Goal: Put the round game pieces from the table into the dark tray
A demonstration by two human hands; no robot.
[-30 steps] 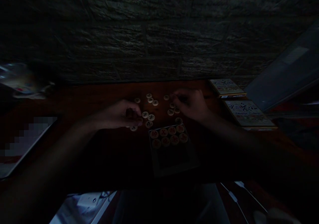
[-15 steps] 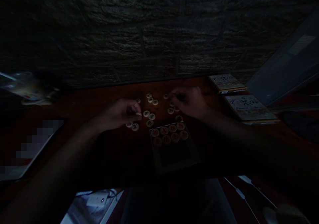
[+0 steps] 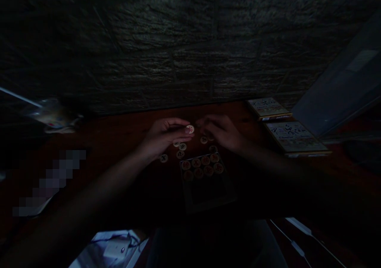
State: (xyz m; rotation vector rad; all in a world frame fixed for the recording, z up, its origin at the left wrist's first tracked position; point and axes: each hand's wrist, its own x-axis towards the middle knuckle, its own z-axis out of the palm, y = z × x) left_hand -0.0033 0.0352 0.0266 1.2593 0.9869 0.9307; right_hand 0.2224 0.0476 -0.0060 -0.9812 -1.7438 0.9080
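The light in here is dim, with a rough stone-block wall (image 3: 190,53) rising behind the wooden table (image 3: 131,125). The person's left hand (image 3: 165,137) has a red-marked disc (image 3: 191,129) pinched between thumb and fingers, its face tipped up toward the person so the red character shows. The disc sits in the space between the two hands, beyond the far edge of a shallow tray (image 3: 208,205).

The right hand (image 3: 224,132) is just beside it, palm down with the fingers bent toward the disc; in this gloom I cannot tell whether those fingers are closed on anything.

In the tray, eight red-marked pieces (image 3: 205,160) lie in two rows of four along the far side. Black-marked pieces (image 3: 180,154) are scattered on the wood past the tray, some partly covered by the hands, and one lies near the left wrist.

Over to the right, two flat boxes (image 3: 294,136) with dark brushed lettering lie one behind the other, close together. At the far left stands a crumpled clear plastic cup or bag (image 3: 53,117) with a pale straw (image 3: 20,97) poking out.
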